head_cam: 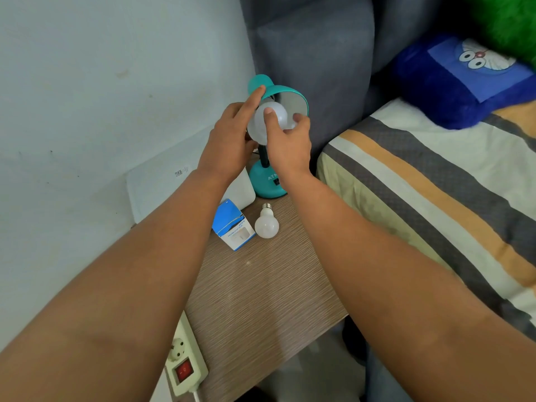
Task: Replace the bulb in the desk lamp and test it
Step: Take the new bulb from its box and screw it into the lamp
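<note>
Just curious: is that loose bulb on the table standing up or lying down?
Lying down. The spare bulb rests on its side on the table, screw cap pointing toward the lamp base.

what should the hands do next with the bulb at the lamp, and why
Probably keep twisting the bulb. The right hand grips it at the mouth of the lamp shade while the left hand steadies the shade. Whether its base is seated in the socket cannot be seen. A second bulb lies on the table.

Both hands at the lamp shade

The right hand [287, 143] is gripping a white bulb [265, 123] at the teal lamp shade [285, 95]; the left hand [229, 140] is touching the shade.
</note>
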Available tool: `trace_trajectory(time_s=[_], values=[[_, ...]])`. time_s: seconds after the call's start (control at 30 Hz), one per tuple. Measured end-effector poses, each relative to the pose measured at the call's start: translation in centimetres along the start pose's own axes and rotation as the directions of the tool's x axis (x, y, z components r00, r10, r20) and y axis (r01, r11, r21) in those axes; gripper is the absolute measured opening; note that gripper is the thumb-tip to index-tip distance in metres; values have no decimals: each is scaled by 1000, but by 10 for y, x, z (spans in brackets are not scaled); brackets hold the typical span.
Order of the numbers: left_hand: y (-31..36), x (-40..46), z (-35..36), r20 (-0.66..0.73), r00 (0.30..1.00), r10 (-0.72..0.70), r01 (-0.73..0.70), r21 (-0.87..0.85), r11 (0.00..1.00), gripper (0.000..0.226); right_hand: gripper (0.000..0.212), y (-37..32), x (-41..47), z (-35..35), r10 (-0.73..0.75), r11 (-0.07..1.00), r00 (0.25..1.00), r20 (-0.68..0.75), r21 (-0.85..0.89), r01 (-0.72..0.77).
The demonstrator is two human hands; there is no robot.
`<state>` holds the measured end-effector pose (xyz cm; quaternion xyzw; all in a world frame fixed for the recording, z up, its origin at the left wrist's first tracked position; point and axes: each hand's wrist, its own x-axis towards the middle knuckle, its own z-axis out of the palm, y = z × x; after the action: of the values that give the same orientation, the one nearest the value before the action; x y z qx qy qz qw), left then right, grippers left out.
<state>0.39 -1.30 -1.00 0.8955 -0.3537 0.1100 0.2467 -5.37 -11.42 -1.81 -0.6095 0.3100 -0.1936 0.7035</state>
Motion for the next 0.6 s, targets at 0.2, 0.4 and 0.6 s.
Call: trace_trajectory(time_s=[0.2,0.4,0.6], values=[[2,1,0,3,1000,-5,5,0,1000,77,59,2,-3,0,-8,1000,1000,5,28,8],[3,2,0,8,1000,-29,29,19,999,82,76,4,1,0,-27,1000,999,-31,3,27],[2,2,1,0,1000,-3,3,3,1000,76,47,4,8,3,89,995,996,-19,49,-88]])
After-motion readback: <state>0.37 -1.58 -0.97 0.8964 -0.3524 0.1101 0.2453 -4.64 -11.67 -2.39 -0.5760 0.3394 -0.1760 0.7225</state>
